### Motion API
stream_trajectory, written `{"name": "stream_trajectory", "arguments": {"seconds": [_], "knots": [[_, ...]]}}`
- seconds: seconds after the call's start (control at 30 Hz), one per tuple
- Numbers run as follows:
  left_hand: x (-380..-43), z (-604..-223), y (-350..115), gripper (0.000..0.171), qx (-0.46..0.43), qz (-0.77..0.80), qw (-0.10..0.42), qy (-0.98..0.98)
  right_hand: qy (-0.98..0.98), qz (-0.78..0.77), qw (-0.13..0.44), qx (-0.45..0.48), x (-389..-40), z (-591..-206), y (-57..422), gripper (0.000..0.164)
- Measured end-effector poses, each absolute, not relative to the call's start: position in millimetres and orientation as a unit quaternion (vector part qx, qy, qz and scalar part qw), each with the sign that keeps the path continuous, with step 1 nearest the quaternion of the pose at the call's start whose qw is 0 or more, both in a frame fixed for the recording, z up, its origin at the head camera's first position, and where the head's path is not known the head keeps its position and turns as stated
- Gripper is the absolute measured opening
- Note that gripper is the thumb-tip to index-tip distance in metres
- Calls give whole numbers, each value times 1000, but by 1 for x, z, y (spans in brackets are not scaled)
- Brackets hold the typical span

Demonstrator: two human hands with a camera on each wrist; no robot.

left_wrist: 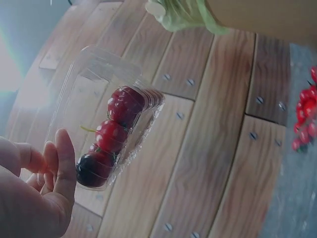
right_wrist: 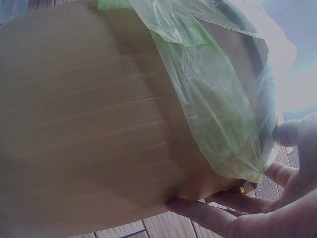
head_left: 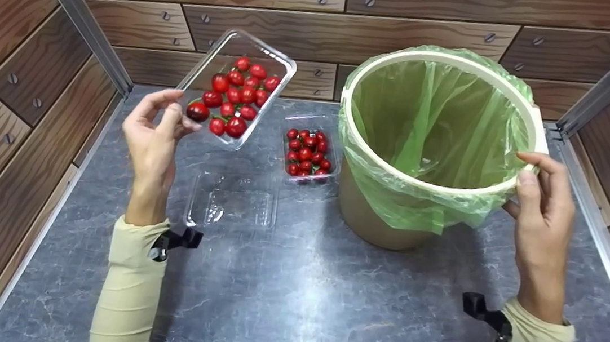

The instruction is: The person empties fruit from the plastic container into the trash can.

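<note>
My left hand [head_left: 154,135] pinches the near corner of a transparent plastic box [head_left: 292,69], raised above the table and tilted. Red cherry tomatoes [head_left: 233,94] lie inside it, bunched towards the lower end in the left wrist view. On the right, my right hand [head_left: 546,219] grips the rim of a beige trash can [head_left: 375,229], with the thumb on top and fingers beneath. A green plastic liner [head_left: 420,211] is folded over that rim; in the right wrist view it hangs down the can's side [right_wrist: 89,124]. Inside the can, only the liner shows.
A second transparent box [head_left: 310,119] of cherry tomatoes [head_left: 307,151] stands just left of the can. Nearer on the grey table [head_left: 268,303] lies a transparent plastic piece [head_left: 274,207], box or lid, with nothing visible in it. Wood-patterned walls [head_left: 274,29] surround the table's back and sides.
</note>
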State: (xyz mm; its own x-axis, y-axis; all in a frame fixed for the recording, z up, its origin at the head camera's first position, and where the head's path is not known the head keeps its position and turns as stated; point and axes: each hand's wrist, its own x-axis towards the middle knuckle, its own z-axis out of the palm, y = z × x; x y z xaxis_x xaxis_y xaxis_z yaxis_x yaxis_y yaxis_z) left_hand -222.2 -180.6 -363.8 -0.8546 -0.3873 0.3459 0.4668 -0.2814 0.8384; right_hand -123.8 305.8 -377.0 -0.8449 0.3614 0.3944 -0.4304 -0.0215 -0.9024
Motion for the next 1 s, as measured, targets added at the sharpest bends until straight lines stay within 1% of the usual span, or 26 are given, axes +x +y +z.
{"name": "stream_trajectory", "arguments": {"seconds": [0.37,0.77,1.0], "knots": [[-214,-345,-153,24,-68,-800,267,-534,-643,714,275,24,-123,-378,305,29],[-214,-322,-121,23,-96,-811,239,-525,-647,710,278,13,-123,-377,305,30],[-214,-313,-101,21,-117,-812,235,-521,-648,709,279,13,-123,-377,306,30]]}}
